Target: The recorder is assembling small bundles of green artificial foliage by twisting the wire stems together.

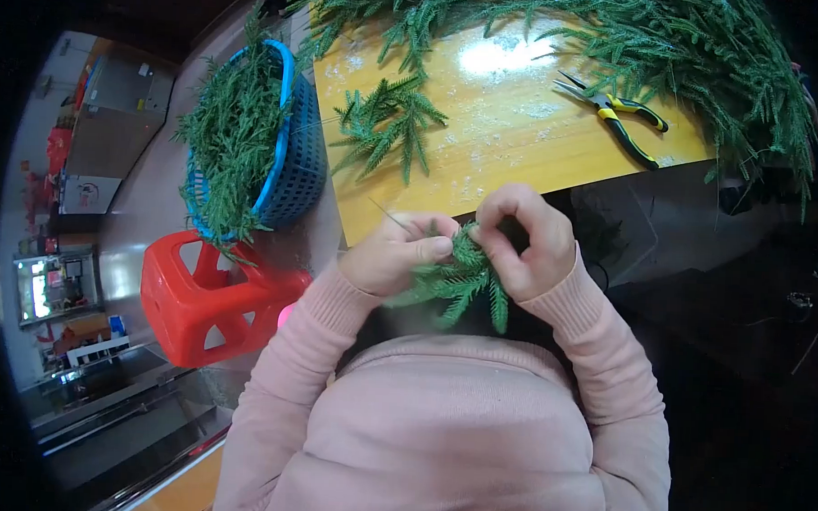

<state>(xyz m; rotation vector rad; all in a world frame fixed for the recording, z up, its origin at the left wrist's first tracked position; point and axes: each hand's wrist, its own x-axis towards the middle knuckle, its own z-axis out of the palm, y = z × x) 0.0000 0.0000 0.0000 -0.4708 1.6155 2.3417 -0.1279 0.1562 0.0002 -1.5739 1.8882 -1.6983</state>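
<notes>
The yellow wooden table (521, 142) bears green sprigs (387, 120) and pliers (617, 114).

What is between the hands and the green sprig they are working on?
Nothing visible. The left hand and the right hand both already pinch the green sprig directly, close to the body, in front of the wooden table. The pliers and the loose sprigs lie farther off on the table.

Bright light from above is making a white shiny spot on the yellow surface (513, 124). The corners are going black and round. Straight lines are bending near the rim. The right side is staying dark.
</notes>
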